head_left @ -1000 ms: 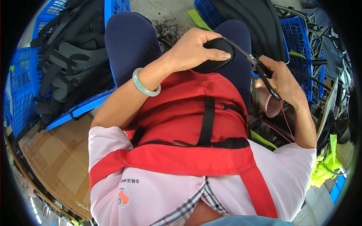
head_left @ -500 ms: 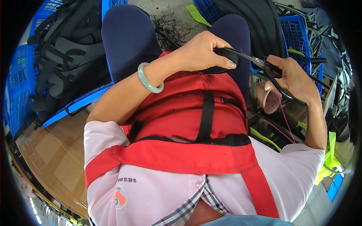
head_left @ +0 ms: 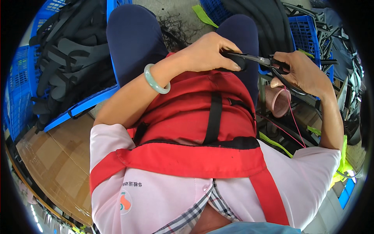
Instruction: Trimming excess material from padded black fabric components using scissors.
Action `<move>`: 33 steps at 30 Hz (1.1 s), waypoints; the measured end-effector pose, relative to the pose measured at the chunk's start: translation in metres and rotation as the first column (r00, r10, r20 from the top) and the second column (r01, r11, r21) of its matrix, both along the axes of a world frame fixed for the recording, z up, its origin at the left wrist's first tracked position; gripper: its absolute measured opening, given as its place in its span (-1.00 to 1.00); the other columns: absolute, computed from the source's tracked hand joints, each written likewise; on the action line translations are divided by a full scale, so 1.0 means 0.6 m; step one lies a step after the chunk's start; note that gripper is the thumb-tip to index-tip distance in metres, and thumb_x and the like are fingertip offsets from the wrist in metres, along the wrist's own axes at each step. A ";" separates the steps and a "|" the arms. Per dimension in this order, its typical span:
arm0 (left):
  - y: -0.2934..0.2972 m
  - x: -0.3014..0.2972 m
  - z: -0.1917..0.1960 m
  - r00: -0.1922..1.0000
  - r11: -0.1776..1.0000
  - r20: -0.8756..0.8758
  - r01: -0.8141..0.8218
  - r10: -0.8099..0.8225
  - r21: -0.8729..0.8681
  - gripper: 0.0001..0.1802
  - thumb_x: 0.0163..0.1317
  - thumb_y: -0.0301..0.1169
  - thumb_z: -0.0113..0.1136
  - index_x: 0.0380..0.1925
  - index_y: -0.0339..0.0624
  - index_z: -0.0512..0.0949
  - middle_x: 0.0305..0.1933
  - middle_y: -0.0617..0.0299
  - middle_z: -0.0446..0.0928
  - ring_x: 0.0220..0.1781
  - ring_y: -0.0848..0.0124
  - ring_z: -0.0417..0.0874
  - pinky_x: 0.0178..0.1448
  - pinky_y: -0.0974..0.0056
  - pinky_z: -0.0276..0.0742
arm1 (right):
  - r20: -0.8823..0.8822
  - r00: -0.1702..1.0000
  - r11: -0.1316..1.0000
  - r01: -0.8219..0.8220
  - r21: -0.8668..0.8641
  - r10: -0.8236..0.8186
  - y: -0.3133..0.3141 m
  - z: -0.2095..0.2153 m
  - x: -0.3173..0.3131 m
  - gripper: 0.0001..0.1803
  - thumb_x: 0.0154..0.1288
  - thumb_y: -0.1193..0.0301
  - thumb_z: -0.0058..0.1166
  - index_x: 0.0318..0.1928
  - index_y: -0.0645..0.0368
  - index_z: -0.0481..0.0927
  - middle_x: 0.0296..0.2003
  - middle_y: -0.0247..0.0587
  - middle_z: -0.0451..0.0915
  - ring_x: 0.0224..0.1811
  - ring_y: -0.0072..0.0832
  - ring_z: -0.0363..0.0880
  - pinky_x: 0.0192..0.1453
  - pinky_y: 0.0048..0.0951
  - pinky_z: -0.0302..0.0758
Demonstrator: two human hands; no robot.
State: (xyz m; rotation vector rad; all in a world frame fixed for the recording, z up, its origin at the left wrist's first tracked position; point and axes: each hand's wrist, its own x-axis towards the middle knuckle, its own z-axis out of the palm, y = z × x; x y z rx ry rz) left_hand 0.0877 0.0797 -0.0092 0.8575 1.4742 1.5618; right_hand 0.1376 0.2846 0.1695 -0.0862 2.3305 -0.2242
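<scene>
My left hand point(head_left: 210, 52) is closed on a black piece of material point(head_left: 239, 63), thumb towards me, above my knee. Most of that piece hides behind the fingers and wrist. In my right hand point(head_left: 306, 74) is a pair of scissors point(head_left: 255, 58) with dark handles. Their metal blades point left and lie over the black piece beside my left fingertips. From the scissors a thin pink cord point(head_left: 293, 117) hangs down to the right of my lap. A red apron point(head_left: 187, 109) covers my lap.
At the left, a blue crate point(head_left: 83, 107) holds dark grey and black pieces, with a cardboard box point(head_left: 54, 167) below it. Another blue crate point(head_left: 306, 33) and black straps are at the right. A pink woven basket point(head_left: 277, 102) sits under my right hand. Black scraps point(head_left: 175, 29) litter the floor.
The scissors have shifted slightly left, so the blade tips reach further over the black piece. My right wrist and forearm have swung a little outward; my left hand has barely moved.
</scene>
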 end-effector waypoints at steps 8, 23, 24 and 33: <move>-0.086 -0.042 0.012 0.922 0.979 0.328 -0.184 0.204 -0.090 -0.59 0.39 -0.15 0.09 -0.24 -0.36 0.64 -0.27 0.15 0.64 -0.29 0.45 0.66 -0.19 0.39 0.57 | -0.273 0.878 0.889 0.289 -0.357 -0.395 0.033 -0.029 0.015 -0.46 0.09 0.08 0.36 -0.41 0.31 0.39 -0.61 -0.34 0.24 -0.49 -0.59 0.17 -0.43 -0.44 0.19; -0.055 -0.062 0.014 0.604 0.681 0.797 -0.593 0.024 0.429 -0.73 0.27 -0.54 0.17 -0.02 -0.19 0.50 0.00 0.14 0.59 0.09 0.26 0.60 0.18 0.01 0.50 | -0.397 0.706 0.695 0.188 -0.694 -0.587 -0.080 -0.196 0.038 -0.38 0.05 0.00 0.37 -0.29 0.32 0.39 -0.62 -0.11 0.27 -0.56 -0.34 0.14 -0.47 -0.34 0.29; -0.057 -0.060 0.017 0.618 0.683 0.782 -0.608 0.088 0.404 -0.73 0.24 -0.60 0.17 -0.05 -0.16 0.52 -0.02 0.16 0.61 0.06 0.26 0.63 0.15 0.00 0.53 | -0.378 0.726 0.725 0.236 -0.647 -0.574 -0.081 -0.184 0.032 -0.38 0.07 -0.01 0.35 -0.29 0.31 0.38 -0.62 -0.08 0.29 -0.58 -0.33 0.20 -0.46 -0.33 0.32; -0.079 -0.061 0.026 0.701 0.663 0.615 -0.657 0.360 0.360 -0.63 0.14 -0.76 0.11 -0.04 -0.24 0.52 -0.04 0.13 0.60 0.03 0.29 0.64 0.20 0.13 0.54 | -0.157 0.837 0.657 0.280 -0.700 -0.524 -0.090 -0.191 0.009 -0.13 -0.08 -0.11 0.41 -0.01 0.23 0.25 -0.45 -0.23 0.25 -0.40 -0.40 0.19 -0.25 -0.39 0.32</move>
